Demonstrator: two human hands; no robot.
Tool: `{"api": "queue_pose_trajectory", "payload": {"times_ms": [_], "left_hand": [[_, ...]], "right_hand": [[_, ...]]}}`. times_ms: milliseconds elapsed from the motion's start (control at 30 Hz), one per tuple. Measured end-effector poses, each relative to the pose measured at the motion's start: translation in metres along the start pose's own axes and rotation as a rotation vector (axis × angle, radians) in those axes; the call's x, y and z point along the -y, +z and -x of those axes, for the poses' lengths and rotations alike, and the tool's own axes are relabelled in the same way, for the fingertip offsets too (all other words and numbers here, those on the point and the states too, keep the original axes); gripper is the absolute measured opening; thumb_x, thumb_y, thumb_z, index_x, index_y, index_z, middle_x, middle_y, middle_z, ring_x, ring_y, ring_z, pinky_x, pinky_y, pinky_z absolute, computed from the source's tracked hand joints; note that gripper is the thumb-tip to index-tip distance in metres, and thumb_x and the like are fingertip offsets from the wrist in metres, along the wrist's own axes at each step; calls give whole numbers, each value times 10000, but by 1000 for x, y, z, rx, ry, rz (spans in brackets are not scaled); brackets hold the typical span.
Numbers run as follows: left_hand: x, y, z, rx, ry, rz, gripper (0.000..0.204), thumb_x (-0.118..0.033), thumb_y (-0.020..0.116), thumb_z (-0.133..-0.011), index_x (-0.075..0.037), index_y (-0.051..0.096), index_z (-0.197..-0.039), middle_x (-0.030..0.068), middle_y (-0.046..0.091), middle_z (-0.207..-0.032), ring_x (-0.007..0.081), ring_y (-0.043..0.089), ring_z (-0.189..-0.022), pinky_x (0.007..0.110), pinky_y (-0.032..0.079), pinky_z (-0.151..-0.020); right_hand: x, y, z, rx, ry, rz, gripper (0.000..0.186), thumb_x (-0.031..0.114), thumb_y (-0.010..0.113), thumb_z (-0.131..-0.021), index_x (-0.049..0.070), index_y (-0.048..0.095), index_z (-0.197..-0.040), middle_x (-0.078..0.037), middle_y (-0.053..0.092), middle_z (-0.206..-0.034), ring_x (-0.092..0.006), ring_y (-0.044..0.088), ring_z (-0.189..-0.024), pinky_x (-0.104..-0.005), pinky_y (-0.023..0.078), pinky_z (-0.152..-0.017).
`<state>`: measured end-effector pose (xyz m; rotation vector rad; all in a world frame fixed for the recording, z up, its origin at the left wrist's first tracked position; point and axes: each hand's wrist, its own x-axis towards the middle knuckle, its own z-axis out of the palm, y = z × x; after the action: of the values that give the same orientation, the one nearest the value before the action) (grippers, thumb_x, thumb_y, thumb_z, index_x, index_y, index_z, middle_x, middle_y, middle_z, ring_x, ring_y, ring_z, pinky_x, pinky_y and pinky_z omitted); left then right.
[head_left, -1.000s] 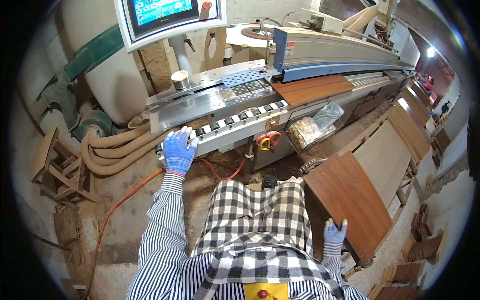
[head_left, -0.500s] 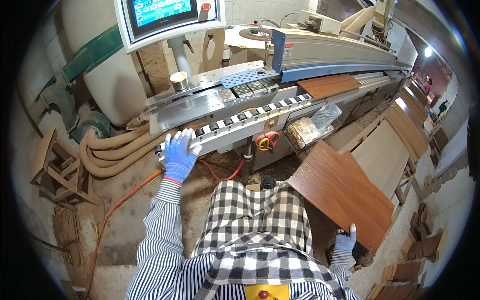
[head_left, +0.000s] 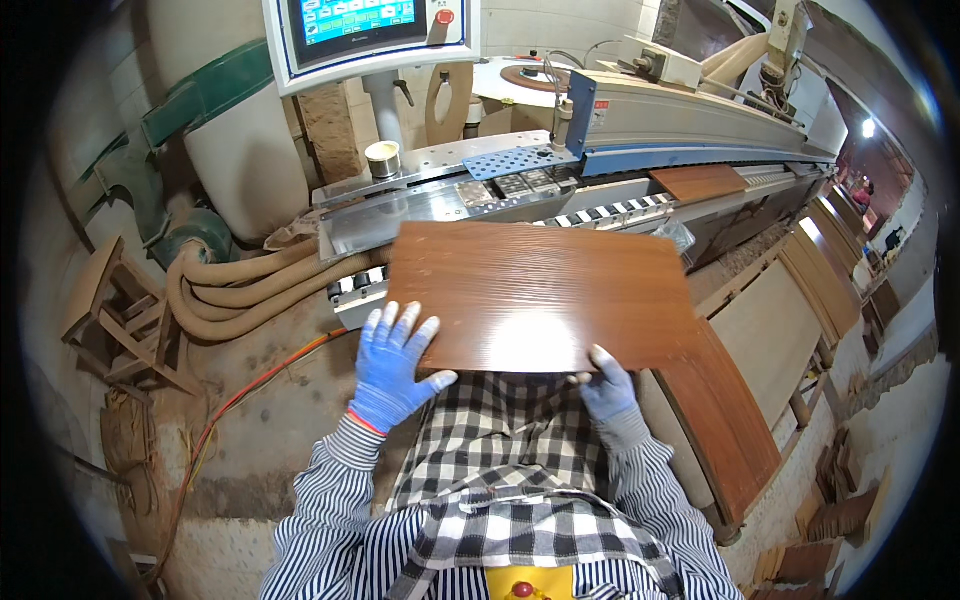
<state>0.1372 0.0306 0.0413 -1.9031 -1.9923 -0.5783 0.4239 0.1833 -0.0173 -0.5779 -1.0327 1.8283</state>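
A brown wood-grain board (head_left: pixel 530 280) is held up flat in front of me, its far part covering much of the machine's roller rail (head_left: pixel 610 212). My right hand (head_left: pixel 608 388), in a blue-grey glove with pale fingertips, grips the near edge toward the right, thumb on top and fingers underneath. At the near left corner, my left hand (head_left: pixel 393 370) in a blue glove rests with its fingers spread and thumb apart. Another brown board (head_left: pixel 730 415) lies on the support to my right. Farther along the machine sits a similar brown panel (head_left: pixel 700 182).
A control screen (head_left: pixel 362 22) stands above the machine's left end, with an open tin (head_left: pixel 383 162) below it. Thick ribbed hoses (head_left: pixel 240 300) and a wooden stool (head_left: pixel 120 315) are at left. An orange-red hose (head_left: pixel 235 405) crosses the floor. Several panels lie at far right.
My right hand has brought a board leftward from my right side to in front of me. My left hand has left the roller rail and come to the board's near left corner.
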Motion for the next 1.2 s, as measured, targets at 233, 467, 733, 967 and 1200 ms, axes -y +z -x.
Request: {"api": "queue_pose_trajectory", "payload": {"times_ms": [233,467,733,967,1200], "left_hand": [[52,-11,27,-155,-181,-183,641,-518,673,-795,-23,601,-1195,196,574,-1255,377,508,-1197,492,320,-1081],[109,11,11,-175,-325,-235,620,-473,710,-786,-38,603,-1215,186,567,-1293,358,498,-1225,460,316,-1091],[132,22,-21,-76,-424,-222,657,-536,658,-816,-61,585,-1264,186,525,-1354,344,461,-1274,441,282,-1115],[132,13,-7,-73,-476,-272,663,-522,656,-825,-76,551,-1304,177,491,-1390,329,401,-1323,452,276,-1108],[155,14,25,-145,-564,-8,589,-388,682,-850,-94,530,-1337,163,476,-1410,339,381,-1341,428,285,-1115]], "right_hand": [[-30,69,-74,133,372,-392,164,194,605,-941,36,581,-979,-65,634,-832,-199,646,-734,-425,576,-819],[-14,54,-56,207,286,-274,635,226,620,-917,-27,331,-1423,-178,552,-1270,-278,597,-1083,-417,492,-969],[-7,-26,37,61,18,1027,358,201,553,-923,-26,591,-1198,-133,672,-1093,-191,644,-982,-299,504,-868],[-32,-35,58,252,-473,1466,275,85,580,-849,36,611,-1118,-179,645,-916,-359,616,-856,-436,483,-802],[-35,-41,57,257,-456,1466,289,86,587,-840,32,608,-1123,-174,645,-919,-356,612,-867,-438,477,-810]]}}
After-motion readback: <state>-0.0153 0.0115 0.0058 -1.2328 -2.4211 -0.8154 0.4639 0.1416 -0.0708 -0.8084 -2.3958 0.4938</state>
